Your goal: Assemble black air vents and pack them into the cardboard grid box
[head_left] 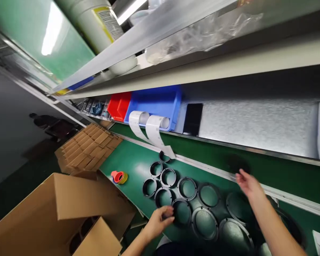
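Observation:
Black rings (187, 188) with small holes in their rims lie in rows on the green table (134, 156). My left hand (160, 221) is beside the near edge of one black ring (181, 212), its thumb and curled fingers apart with nothing between them. Over the back of the table, near the white rail, is my right hand (250, 183), blurred, with thumb and finger pinched together. Whatever they may hold is too blurred to make out. A dark smear shows on the green panel just beyond those fingertips. My right forearm covers part of the rings at the right.
An open cardboard box (85, 199) stands at the left, with cardboard dividers (89, 147) behind. Tape rolls (119, 177) lie at the table's left. The metal shelf above bears a red bin (119, 106), a blue bin (156, 101), a phone (193, 119); label strips (153, 129) hang down.

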`<state>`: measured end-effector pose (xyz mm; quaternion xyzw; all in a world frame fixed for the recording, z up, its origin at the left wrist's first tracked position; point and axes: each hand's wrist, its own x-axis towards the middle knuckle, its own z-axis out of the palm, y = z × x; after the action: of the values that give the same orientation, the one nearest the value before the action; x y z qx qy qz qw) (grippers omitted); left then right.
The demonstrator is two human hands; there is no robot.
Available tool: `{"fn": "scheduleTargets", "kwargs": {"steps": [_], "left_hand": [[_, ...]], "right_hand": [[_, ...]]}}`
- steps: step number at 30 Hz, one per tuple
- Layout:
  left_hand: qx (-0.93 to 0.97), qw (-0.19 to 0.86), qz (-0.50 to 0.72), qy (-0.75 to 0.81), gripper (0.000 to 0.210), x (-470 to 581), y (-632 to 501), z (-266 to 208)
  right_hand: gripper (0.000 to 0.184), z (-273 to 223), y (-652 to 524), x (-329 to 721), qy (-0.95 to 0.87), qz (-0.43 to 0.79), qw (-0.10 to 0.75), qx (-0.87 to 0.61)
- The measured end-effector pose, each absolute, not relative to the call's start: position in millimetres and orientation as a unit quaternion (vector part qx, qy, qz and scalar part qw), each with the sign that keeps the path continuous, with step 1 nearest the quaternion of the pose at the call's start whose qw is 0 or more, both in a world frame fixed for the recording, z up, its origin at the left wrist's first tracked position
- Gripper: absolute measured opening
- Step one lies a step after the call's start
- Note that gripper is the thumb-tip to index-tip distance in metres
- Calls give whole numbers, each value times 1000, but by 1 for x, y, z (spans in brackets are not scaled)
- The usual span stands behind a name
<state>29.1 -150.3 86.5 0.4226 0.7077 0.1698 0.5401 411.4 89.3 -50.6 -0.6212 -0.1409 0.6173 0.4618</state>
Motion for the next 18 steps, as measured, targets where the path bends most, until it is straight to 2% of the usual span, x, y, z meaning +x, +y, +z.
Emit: {"fn": "scheduleTargets", "kwargs": {"steps": [3,5,7,10,12,14,16,18], "left_hand": [[320,633,345,615,88,37,-119,93],[268,680,438,523,101,38,-103,101],[223,709,503,442,103,33,-96,108],[160,705,575,383,95,14,-96,117],[121,701,606,355,84,-2,-102,120],[85,712,620,319,76,-17,-110,123],[59,730,620,282,72,-28,-119,124],[40,745,615,256,70,-38,-127,125]], "right_hand": [[49,1,22,311,-88,781,401,-471],[56,39,-25,252,-73,835,357,-412],[54,71,-62,206,-99,865,317,-375],[51,96,-94,168,-212,869,259,-365],[52,104,-99,160,-358,787,266,-426],[51,111,-96,157,-538,609,318,-488],[42,118,-90,153,-682,422,359,-477],[34,125,-86,142,-773,325,344,-422]]}}
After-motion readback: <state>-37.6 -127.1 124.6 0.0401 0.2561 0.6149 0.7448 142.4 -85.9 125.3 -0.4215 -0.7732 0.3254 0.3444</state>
